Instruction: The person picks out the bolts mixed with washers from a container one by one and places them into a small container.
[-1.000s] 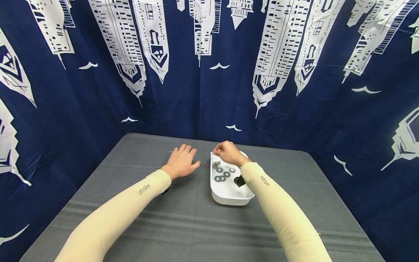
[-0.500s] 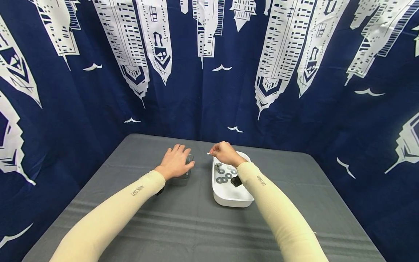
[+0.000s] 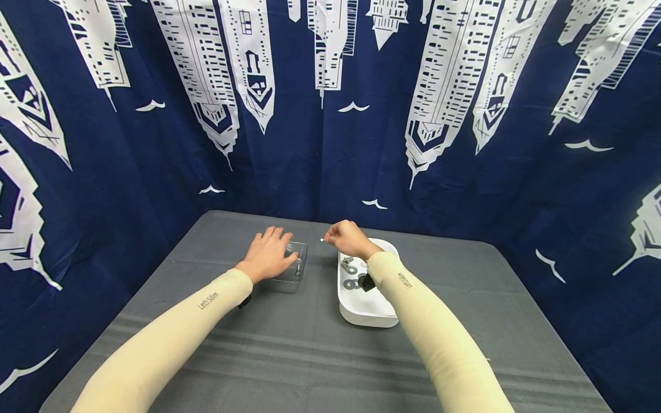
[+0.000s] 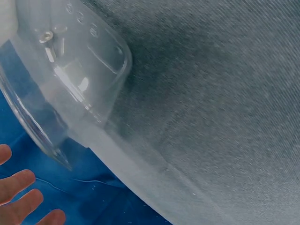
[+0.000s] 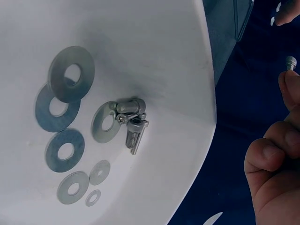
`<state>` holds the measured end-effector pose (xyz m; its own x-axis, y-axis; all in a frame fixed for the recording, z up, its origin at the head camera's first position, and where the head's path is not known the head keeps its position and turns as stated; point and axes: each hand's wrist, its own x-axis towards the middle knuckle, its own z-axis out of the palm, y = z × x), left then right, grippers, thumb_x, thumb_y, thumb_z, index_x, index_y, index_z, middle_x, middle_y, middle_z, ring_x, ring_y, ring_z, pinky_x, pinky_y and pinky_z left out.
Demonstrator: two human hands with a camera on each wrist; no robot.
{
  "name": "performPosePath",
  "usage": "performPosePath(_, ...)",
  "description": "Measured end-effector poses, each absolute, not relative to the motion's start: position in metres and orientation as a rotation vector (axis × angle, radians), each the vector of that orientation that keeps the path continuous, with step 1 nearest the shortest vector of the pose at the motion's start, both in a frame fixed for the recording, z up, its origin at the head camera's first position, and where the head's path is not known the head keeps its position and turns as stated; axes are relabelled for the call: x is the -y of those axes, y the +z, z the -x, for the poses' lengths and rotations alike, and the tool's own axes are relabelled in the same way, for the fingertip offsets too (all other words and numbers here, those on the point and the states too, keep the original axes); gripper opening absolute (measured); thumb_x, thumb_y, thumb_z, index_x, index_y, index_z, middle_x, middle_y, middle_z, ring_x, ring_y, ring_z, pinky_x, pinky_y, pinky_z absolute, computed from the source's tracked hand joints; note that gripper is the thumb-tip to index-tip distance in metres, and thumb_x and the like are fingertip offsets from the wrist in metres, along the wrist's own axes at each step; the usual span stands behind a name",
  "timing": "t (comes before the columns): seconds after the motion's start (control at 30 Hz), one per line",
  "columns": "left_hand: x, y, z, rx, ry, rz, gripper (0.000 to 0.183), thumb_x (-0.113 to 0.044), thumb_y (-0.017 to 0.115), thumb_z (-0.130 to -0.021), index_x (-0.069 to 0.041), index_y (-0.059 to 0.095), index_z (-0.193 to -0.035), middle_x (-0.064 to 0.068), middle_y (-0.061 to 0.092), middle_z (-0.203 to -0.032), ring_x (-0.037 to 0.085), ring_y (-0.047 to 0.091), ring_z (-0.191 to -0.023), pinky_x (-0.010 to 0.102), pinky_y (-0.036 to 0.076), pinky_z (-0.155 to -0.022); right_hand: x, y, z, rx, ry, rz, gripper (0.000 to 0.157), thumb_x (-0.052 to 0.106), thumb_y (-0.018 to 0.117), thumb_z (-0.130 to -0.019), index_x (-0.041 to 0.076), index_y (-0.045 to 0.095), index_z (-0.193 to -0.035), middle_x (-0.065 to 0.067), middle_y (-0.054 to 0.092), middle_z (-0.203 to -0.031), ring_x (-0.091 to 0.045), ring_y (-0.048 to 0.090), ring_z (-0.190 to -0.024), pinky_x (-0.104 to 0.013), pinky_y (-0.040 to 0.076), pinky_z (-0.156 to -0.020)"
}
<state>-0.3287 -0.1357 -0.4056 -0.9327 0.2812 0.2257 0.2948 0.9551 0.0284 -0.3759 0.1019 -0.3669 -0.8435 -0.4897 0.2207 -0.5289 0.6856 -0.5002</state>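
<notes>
My right hand (image 3: 348, 238) pinches a small metal socket-head screw (image 5: 290, 62) between thumb and fingertip, just past the left edge of a white tray (image 3: 368, 319). Inside that tray lie several flat grey washers (image 5: 64, 151) of different sizes. A little heap of screws (image 5: 134, 132) sits beside them, partly on one washer. My left hand (image 3: 268, 252) is spread with straight fingers over a clear plastic box (image 3: 303, 258), hiding much of it; whether it touches the box I cannot tell. One screw (image 4: 46, 37) shows inside the box in the left wrist view.
A grey cloth (image 3: 310, 355) covers the table. Behind it hangs a dark blue curtain (image 3: 310, 166) with white buildings printed on it. The clear box and the white tray stand apart, with a strip of cloth between them.
My right hand has moved left from above the tray's far corner, carrying the screw toward the clear box. My left hand has shifted left, uncovering more of the box.
</notes>
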Motion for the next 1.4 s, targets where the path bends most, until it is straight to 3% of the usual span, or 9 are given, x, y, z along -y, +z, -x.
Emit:
performPosePath(0.8, 0.174, -0.415, 0.328, 2.871, -0.195, 0.421, 0.061, -0.047, 0.057, -0.096, -0.01, 0.053, -0.145, 0.018, 0.051, -0.147, 0.036, 0.042, -0.14, 0.059, 0.039, -0.108, -0.073, -0.365, 0.379, 2.823, 0.886, -0.937, 0.015, 0.008, 0.063, -0.092, 0.002, 0.077, -0.09, -0.008, 0.076, -0.086, -0.009, 0.053, -0.071, -0.024, 0.044, -0.067)
performPosePath(1.4, 0.185, -0.426, 0.33, 2.953, -0.237, 0.368, 0.063, -0.045, 0.058, -0.097, -0.011, 0.049, -0.149, 0.018, 0.049, -0.149, 0.036, 0.04, -0.142, 0.06, 0.036, -0.11, -0.05, -0.364, 0.379, 2.85, 0.911, -0.933, 0.015, 0.01, 0.064, -0.093, 0.004, 0.078, -0.092, -0.005, 0.076, -0.088, -0.009, 0.054, -0.077, -0.024, 0.045, -0.072)
